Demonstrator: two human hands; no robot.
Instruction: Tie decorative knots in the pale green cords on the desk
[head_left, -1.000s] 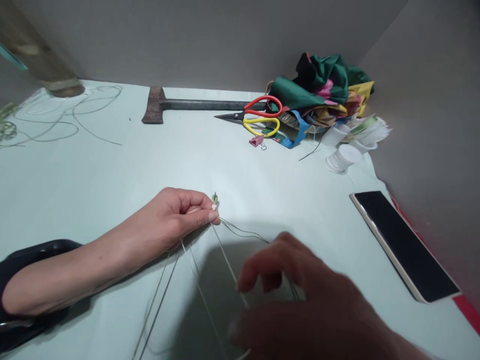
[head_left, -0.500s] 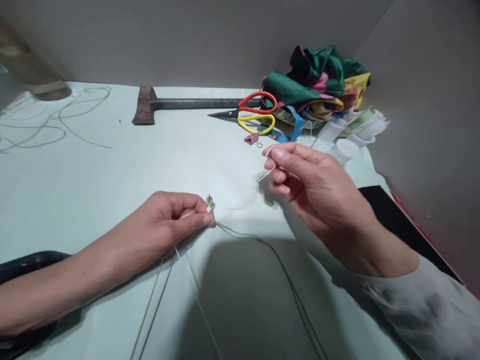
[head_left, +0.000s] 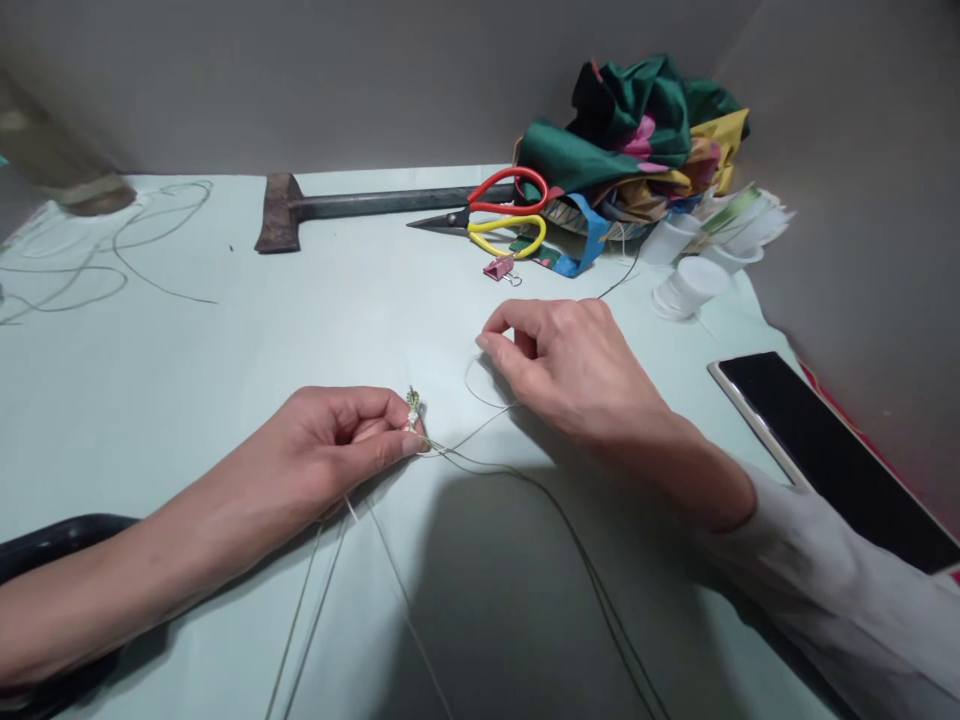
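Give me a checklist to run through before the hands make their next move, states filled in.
1. Left hand pinching the small green-and-white piece: ok, between thumb and fingers.
2. Right hand gripping the pale cord: ok, apparently at the fingertips.
3. Pale cord pulled straight: not ok, it curves in a slack loop by the right hand.
4. Darker cords apart from the pale cord: not ok, they meet near the left thumb.
5. Scissors away from both hands: ok.
6. Piece's knots tight: cannot tell, too small.
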